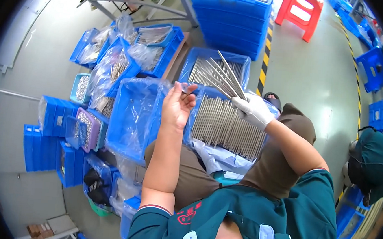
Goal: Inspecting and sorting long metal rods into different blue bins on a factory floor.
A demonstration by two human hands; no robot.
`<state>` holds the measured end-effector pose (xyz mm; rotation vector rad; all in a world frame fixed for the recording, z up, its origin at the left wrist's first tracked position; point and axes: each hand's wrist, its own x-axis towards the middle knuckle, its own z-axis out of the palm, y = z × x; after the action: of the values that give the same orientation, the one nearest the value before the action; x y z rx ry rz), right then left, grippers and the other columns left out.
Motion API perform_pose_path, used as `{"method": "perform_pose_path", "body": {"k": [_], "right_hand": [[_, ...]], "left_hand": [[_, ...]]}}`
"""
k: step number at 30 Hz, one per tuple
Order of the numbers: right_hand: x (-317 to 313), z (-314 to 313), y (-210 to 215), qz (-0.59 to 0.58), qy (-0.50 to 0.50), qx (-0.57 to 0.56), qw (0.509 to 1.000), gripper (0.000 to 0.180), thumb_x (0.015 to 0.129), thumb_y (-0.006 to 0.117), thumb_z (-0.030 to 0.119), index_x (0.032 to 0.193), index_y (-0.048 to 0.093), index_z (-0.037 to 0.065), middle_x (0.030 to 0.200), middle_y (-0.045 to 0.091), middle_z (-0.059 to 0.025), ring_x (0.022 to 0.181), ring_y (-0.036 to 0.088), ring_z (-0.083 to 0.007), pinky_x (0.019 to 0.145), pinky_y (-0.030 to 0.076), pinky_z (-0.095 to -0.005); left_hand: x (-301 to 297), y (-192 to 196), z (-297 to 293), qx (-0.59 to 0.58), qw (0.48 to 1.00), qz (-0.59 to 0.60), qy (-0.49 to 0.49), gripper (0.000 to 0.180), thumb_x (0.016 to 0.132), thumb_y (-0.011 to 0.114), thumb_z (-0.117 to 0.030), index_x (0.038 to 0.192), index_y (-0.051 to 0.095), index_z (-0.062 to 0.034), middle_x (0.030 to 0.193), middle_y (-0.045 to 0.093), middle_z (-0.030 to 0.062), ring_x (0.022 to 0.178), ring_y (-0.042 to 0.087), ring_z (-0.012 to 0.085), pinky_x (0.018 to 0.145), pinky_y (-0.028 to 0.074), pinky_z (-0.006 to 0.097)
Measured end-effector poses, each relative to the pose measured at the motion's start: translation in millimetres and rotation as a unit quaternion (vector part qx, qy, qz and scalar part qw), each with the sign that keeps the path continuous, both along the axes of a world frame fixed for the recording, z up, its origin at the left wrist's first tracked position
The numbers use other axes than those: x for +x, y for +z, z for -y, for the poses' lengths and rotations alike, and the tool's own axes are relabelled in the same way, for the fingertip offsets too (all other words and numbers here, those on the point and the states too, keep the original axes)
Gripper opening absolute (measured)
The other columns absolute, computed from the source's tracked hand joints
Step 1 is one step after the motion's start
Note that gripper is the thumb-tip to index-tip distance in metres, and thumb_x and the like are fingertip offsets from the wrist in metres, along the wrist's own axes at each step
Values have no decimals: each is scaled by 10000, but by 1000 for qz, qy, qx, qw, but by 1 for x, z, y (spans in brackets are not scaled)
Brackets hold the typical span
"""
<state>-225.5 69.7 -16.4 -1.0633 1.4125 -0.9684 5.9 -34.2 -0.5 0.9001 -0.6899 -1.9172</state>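
Note:
My right hand [253, 110], in a white glove, grips a fanned bunch of thin metal rods [224, 77] that point up and to the left. Beneath it is a blue bin lined with plastic, filled with a row of similar rods [227, 127]. To the left, my bare left hand [179, 105] is raised, palm up, its fingers curled toward the thumb. Something small and dark seems to sit at its fingertips, too small to name. Below and left of that hand stands a blue bin [121, 129] lined with clear plastic.
Beyond the rods stands another blue bin of rods [241, 60], with a tall stack of blue crates [230, 21] behind it. Several bins and small baskets of metal parts [82, 129] crowd the left. A red stool [298, 15] stands far right, and another person [371, 156] is at the right edge.

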Motion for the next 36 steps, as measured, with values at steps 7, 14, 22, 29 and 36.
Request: {"method": "perform_pose_path", "body": {"k": [7, 14, 22, 29, 36], "right_hand": [[6, -7, 16, -129, 20, -21, 991, 282, 881, 589, 290, 827, 610, 14, 570, 557, -29, 512, 544, -103, 512, 423, -269], [5, -11, 9, -212, 21, -93, 973, 297, 849, 614, 284, 893, 624, -9, 639, 583, -146, 580, 586, -245, 577, 453, -334], [0, -12, 14, -192, 17, -3, 981, 342, 844, 621, 338, 872, 616, -3, 680, 597, -164, 627, 603, -261, 608, 451, -352], [12, -8, 9, -291, -43, -95, 951, 267, 819, 664, 273, 878, 609, 19, 660, 593, -161, 566, 593, -281, 553, 449, -351], [-12, -16, 6, -282, -51, -8, 958, 169, 872, 602, 166, 869, 578, -2, 598, 478, -44, 534, 421, -103, 519, 402, -284]], "left_hand": [[-9, 15, -9, -35, 999, 6, -12, 292, 910, 554, -343, 971, 574, -57, 848, 657, 99, 654, 632, 157, 545, 512, 261], [1, 15, -15, -68, 995, 55, -43, 282, 906, 571, -304, 996, 577, -37, 853, 659, 92, 654, 640, 153, 540, 509, 254], [-1, 20, -16, -111, 973, 134, -154, 222, 878, 621, -192, 1015, 576, -23, 942, 660, 111, 676, 633, 140, 570, 482, 223], [2, 18, -17, -136, 963, 193, -129, 269, 865, 638, -238, 1028, 590, -29, 823, 657, 74, 633, 600, 103, 536, 448, 207], [17, 7, 16, -198, 958, 204, 35, 190, 875, 593, -197, 892, 601, -8, 725, 632, 74, 603, 599, 121, 554, 470, 239]]}}
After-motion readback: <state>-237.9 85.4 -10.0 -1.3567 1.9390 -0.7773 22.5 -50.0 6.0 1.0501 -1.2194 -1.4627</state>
